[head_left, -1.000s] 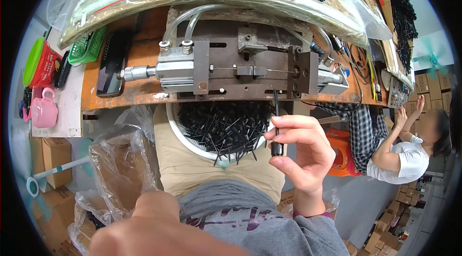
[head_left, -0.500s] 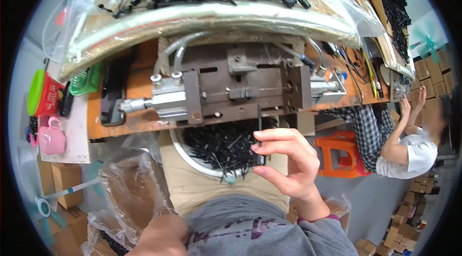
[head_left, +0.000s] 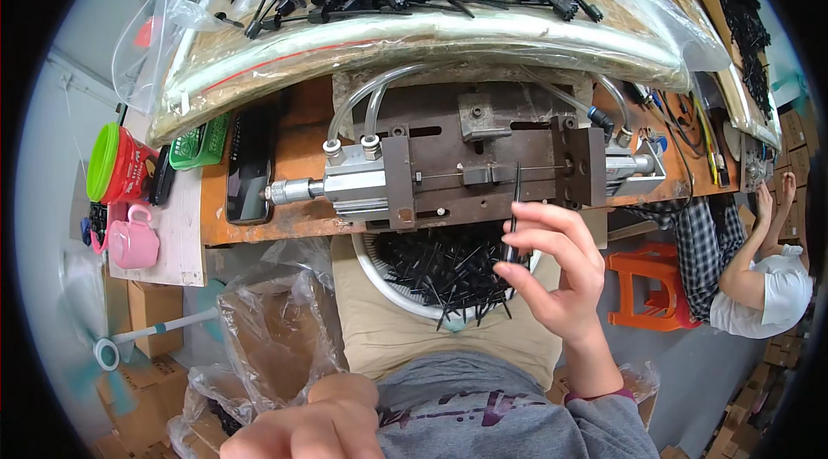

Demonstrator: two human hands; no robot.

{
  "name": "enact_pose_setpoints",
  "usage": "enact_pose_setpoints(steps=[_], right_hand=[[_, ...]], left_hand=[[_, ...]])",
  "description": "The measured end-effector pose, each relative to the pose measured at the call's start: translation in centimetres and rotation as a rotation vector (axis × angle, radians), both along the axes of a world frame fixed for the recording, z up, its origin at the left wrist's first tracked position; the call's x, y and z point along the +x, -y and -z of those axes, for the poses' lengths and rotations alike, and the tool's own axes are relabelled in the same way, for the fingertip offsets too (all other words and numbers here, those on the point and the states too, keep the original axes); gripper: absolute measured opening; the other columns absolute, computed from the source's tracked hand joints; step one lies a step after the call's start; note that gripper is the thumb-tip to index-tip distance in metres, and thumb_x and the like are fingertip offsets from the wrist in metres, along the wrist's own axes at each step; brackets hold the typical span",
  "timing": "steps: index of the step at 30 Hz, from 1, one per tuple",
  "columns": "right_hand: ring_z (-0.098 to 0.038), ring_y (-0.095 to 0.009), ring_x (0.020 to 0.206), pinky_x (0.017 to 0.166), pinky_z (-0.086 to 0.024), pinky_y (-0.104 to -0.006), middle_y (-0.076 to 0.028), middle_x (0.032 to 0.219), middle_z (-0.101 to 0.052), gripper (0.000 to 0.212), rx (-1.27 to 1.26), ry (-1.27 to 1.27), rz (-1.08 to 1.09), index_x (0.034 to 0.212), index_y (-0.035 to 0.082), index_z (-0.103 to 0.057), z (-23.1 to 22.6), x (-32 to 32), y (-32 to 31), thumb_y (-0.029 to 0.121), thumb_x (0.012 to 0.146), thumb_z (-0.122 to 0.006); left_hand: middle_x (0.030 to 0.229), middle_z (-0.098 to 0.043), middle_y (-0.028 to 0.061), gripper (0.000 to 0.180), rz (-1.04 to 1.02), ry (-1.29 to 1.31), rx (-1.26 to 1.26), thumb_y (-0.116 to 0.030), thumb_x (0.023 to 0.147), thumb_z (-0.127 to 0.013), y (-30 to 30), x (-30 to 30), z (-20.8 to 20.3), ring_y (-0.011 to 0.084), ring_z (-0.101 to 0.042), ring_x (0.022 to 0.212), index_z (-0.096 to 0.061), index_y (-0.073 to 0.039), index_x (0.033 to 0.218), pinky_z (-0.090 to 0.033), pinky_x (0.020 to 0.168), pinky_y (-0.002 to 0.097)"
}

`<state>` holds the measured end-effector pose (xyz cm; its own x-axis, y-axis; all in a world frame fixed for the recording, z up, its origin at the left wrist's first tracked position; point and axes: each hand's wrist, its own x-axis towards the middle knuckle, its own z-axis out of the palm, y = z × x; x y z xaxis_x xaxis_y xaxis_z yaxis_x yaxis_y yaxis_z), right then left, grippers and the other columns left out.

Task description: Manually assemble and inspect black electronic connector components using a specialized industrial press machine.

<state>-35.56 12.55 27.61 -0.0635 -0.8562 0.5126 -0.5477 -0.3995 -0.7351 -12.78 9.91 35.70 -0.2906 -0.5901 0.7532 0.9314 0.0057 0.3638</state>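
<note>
Right hand: pinching black stemmed part.
Left hand: grip indiscernible.
Pneumatic fixture: loading, presumably; next calls for stem alignment.

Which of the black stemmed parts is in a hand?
The black part pinched between the right hand's thumb and fingers; the others lie unheld in heaps, like the one in the white basket.

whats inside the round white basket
The round white basket holds a heap of thin black stemmed pieces. The heap covers its bottom; the brown metal fixture hides its far side; the right hand, pinching a slim black rod, blocks part of its right side.
</note>
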Motion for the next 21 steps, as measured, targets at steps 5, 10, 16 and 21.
enact_pose_setpoints(steps=[5, 10, 16, 21], right_hand=[[-0.069, -0.030, 0.094, 0.079, -0.058, -0.0344, -0.019, 0.128, -0.062, 0.026, 0.009, -0.268, 0.002, 0.102, -0.001, -0.068, 1.1, 0.0, 1.0, 0.001, 0.078, -0.077], [-0.069, -0.024, 0.082, 0.072, -0.056, -0.0308, -0.019, 0.130, -0.063, 0.026, -0.002, -0.569, 0.015, 0.101, -0.002, -0.065, 0.6, 0.7, 1.6, 0.005, 0.076, -0.071], [-0.058, -0.015, 0.056, 0.056, -0.050, -0.0277, -0.012, 0.128, -0.066, 0.023, 0.021, -0.734, 0.127, 0.096, 0.005, -0.066, 0.2, -0.1, 1.9, 0.007, 0.074, -0.066], [-0.067, -0.021, 0.067, 0.060, -0.053, -0.0308, -0.006, 0.127, -0.067, 0.027, 0.096, -0.705, 0.101, 0.099, 0.004, -0.068, -0.4, 0.7, 1.9, 0.005, 0.074, -0.078]], left_hand=[[0.100, -0.056, 0.0025, 0.004, -0.217, -0.098, 0.232, -0.009, 0.091, -0.071, -1.7, -2.7, -1.8, 0.0159, -0.055, 0.093, -0.068, -0.012, 0.090, -0.048, 0.071, 0.0259], [0.097, -0.057, 0.0037, 0.005, -0.241, 0.027, -0.010, -0.009, 0.093, -0.067, -0.5, -1.2, 0.4, 0.0169, -0.056, 0.083, -0.063, -0.010, 0.089, -0.048, 0.066, 0.0261], [0.075, -0.067, 0.0045, 0.021, -0.453, 0.348, -0.087, -0.001, 0.077, -0.075, 1.1, -1.1, 5.8, 0.0175, -0.060, 0.058, -0.055, -0.008, 0.075, -0.044, 0.050, 0.0262], [0.088, -0.069, 0.0067, 0.031, -0.775, 1.192, -0.421, 0.003, 0.070, -0.068, 0.3, 0.7, 14.2, 0.0239, -0.063, 0.073, -0.066, -0.006, 0.100, -0.050, 0.063, 0.0351]])
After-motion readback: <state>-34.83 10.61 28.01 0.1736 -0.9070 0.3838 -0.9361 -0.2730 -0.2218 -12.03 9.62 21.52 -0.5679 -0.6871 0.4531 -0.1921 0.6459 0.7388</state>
